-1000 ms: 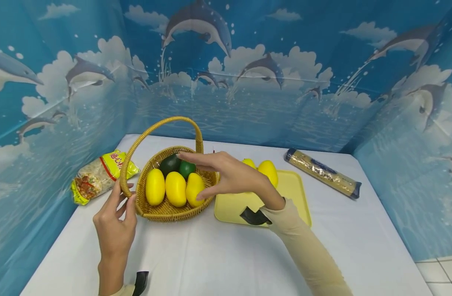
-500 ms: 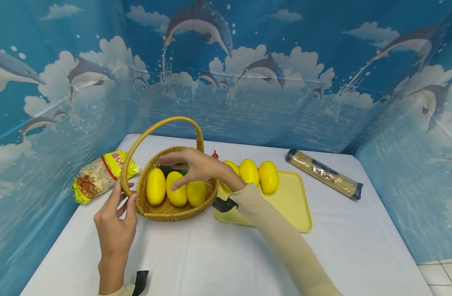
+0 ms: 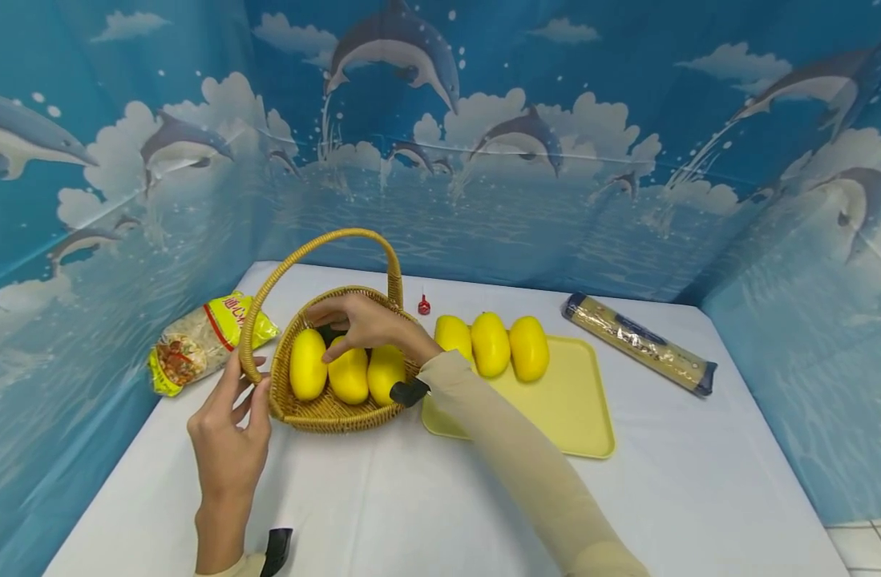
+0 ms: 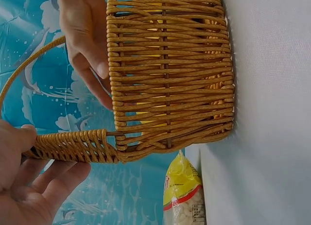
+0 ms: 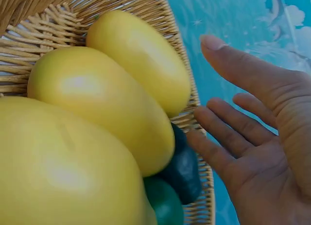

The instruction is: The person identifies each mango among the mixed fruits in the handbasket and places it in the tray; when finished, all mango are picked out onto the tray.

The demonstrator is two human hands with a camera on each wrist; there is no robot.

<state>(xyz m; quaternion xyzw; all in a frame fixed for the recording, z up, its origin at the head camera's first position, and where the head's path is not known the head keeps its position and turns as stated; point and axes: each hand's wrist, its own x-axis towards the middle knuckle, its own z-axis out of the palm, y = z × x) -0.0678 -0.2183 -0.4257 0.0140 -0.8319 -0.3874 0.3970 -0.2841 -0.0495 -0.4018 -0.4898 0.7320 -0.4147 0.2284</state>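
Note:
A wicker basket (image 3: 332, 421) holds three yellow mangoes (image 3: 307, 365) in front and dark green fruits behind, mostly covered by the right hand in the head view. The left hand (image 3: 228, 437) pinches the base of the basket's handle (image 4: 73, 145). Above the basket's back part hovers the right hand (image 3: 371, 323), fingers apart and holding nothing. The right wrist view shows that hand (image 5: 262, 137) beside the mangoes (image 5: 141, 60), with a dark green fruit (image 5: 183, 166) and a lighter green one (image 5: 164, 203) near its fingertips.
Right of the basket, a yellow tray (image 3: 570, 401) bears three more mangoes (image 3: 529, 349). A small red object (image 3: 423, 304) lies behind. A food bag (image 3: 195, 344) is at the left, a long gold packet (image 3: 638, 343) at the right.
The right hand has moved left and over the basket's back part, uncovering the tray's mangoes and the small red object. The left hand keeps its hold on the handle.

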